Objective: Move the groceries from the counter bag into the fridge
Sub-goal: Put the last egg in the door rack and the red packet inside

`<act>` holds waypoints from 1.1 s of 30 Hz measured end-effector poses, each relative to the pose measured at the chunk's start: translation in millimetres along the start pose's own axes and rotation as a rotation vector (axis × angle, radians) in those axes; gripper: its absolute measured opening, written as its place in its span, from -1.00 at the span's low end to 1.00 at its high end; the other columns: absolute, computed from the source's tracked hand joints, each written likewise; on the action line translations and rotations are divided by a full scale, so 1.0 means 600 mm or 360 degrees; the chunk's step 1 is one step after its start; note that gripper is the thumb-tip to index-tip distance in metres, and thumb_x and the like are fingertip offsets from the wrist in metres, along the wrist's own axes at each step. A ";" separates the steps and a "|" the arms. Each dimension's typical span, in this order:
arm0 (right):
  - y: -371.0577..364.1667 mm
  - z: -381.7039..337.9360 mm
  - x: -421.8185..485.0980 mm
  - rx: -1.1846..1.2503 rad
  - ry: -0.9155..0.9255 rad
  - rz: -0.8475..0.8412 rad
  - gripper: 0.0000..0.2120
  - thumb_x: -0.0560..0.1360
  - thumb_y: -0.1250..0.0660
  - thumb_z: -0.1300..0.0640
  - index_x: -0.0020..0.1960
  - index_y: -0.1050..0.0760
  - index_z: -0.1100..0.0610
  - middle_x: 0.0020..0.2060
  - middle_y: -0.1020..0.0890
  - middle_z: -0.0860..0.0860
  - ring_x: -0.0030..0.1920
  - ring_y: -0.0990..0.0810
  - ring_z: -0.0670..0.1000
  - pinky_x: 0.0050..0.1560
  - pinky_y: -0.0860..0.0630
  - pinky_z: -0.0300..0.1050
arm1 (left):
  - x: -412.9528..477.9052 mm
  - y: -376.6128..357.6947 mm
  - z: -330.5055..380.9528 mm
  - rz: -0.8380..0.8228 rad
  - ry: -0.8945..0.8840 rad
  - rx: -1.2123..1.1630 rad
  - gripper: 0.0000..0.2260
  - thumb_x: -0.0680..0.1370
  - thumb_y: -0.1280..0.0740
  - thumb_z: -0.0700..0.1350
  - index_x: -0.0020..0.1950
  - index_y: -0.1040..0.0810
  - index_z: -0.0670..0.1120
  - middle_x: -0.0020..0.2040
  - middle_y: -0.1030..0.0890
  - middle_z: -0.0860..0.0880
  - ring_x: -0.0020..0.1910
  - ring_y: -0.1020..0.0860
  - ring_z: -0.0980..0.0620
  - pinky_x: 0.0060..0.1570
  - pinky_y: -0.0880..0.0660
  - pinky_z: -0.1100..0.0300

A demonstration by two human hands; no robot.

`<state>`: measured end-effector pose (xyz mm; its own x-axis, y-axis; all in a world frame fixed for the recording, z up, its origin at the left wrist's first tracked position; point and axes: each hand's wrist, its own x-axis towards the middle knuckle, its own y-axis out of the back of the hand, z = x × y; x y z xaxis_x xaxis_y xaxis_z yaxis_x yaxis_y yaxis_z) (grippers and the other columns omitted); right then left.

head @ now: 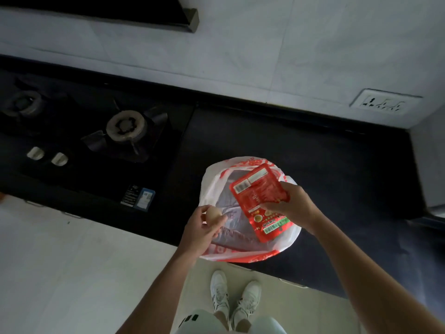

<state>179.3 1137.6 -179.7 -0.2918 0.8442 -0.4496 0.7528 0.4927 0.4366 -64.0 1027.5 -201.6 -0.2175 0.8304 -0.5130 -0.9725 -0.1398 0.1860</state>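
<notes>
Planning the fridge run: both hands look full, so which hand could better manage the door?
Probably the left hand: it only cups a small beige egg, while the right hand grips a wide red plastic packet.

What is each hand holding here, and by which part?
The left hand pinches an egg by its sides in the fingertips. The right hand grips a red packet at its right edge, above the bag.

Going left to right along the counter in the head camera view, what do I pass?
Left burner → stove knobs → right burner → left hand holding an egg → right hand holding a red packet over the bag → wall socket.
</notes>
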 end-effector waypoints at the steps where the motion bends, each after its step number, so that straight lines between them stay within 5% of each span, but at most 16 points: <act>1: 0.007 -0.005 -0.015 0.0198 0.0010 0.0046 -0.66 0.41 -0.57 0.09 0.14 -0.59 0.08 -0.05 -0.74 -0.01 -0.07 -0.74 -0.01 0.06 -0.68 0.05 | -0.004 -0.003 0.011 0.0002 0.0017 -0.0077 -0.45 0.31 -0.47 0.16 0.19 -0.53 -0.10 0.03 -0.62 -0.12 -0.22 -0.65 0.10 -0.32 -0.55 0.28; 7: 0.010 -0.032 -0.102 0.1025 0.0070 0.0241 -0.62 0.40 -0.52 0.19 0.18 -0.54 0.21 0.02 -0.73 0.17 0.01 -0.73 0.23 0.08 -0.64 0.30 | -0.035 -0.021 0.062 -0.0196 0.0029 -0.0345 -0.73 0.53 -0.42 -0.02 0.18 -0.54 -0.06 -0.07 -0.68 -0.04 -0.25 -0.55 0.13 -0.29 -0.46 0.29; 10: -0.006 -0.040 -0.128 0.1181 0.0018 0.0354 -0.58 0.35 -0.54 0.16 0.16 -0.56 0.22 0.01 -0.73 0.16 0.00 -0.73 0.23 0.08 -0.64 0.28 | -0.050 -0.031 0.080 -0.0261 -0.0045 -0.0393 -0.66 0.48 -0.40 0.07 0.16 -0.52 -0.07 -0.04 -0.71 -0.09 -0.28 -0.53 0.12 -0.26 -0.44 0.22; 20: -0.050 -0.058 -0.174 0.1223 -0.0085 0.0439 -0.61 0.33 -0.57 0.11 0.08 -0.61 0.26 -0.06 -0.75 0.20 -0.07 -0.75 0.24 -0.03 -0.67 0.23 | -0.082 -0.032 0.096 -0.0233 -0.0276 -0.0159 -0.64 0.51 -0.36 0.19 0.10 -0.53 -0.07 -0.26 -0.64 0.01 -0.32 -0.60 0.15 -0.27 -0.52 0.29; 24: -0.071 -0.071 -0.179 0.1253 -0.0095 0.0428 -0.62 0.35 -0.55 0.12 0.10 -0.60 0.24 -0.07 -0.75 0.17 -0.07 -0.75 0.22 0.00 -0.67 0.24 | -0.098 -0.023 0.099 -0.0219 -0.0340 -0.0128 -0.78 0.57 -0.31 0.05 0.13 -0.49 -0.05 -0.15 -0.66 0.03 -0.27 -0.66 0.16 -0.31 -0.53 0.34; 28: -0.093 -0.084 -0.172 0.1245 -0.0096 0.0406 -0.65 0.38 -0.55 0.13 0.10 -0.61 0.23 -0.07 -0.75 0.17 -0.06 -0.75 0.22 0.04 -0.65 0.29 | -0.113 -0.001 0.095 -0.0221 -0.0409 -0.0132 -0.70 0.55 -0.27 0.08 0.21 -0.46 -0.04 0.02 -0.67 -0.02 -0.05 -0.69 0.06 -0.12 -0.63 0.19; 33: -0.117 -0.095 -0.163 0.1165 -0.0073 0.0247 -0.53 0.32 -0.57 0.03 0.16 -0.58 0.19 -0.04 -0.75 0.14 -0.04 -0.75 0.20 0.07 -0.64 0.30 | -0.139 0.028 0.082 -0.0012 -0.0396 -0.0238 -0.71 0.56 -0.27 0.06 0.20 -0.44 -0.07 -0.08 -0.65 -0.01 -0.17 -0.69 0.07 -0.27 -0.59 0.24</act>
<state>121.2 1032.5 -121.8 -0.1371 0.8750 -0.4642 0.9882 0.0884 -0.1252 -58.2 982.4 -114.7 -0.2012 0.9360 -0.2889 -0.9795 -0.1958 0.0478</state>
